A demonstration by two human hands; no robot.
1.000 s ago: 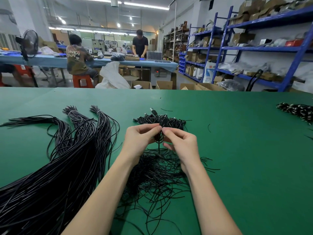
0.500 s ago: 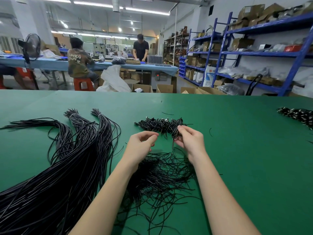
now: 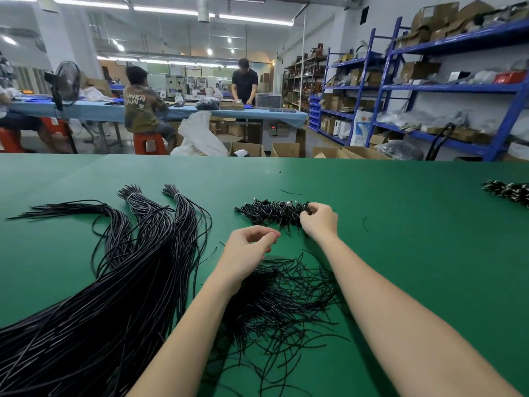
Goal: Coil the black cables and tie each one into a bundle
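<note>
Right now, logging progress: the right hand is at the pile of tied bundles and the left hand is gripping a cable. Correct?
Not quite. The head view shows the left hand holding nothing, fingers loosely curled. The right hand is indeed at the pile of tied bundles.

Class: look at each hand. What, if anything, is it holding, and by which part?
Right hand pinches the right end of the pile of tied cable bundles. Left hand holds nothing.

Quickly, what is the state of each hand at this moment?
Left hand: fingers loosely curled, holding nothing.
Right hand: fingertips pinch a coiled cable at the pile of tied bundles.
</note>
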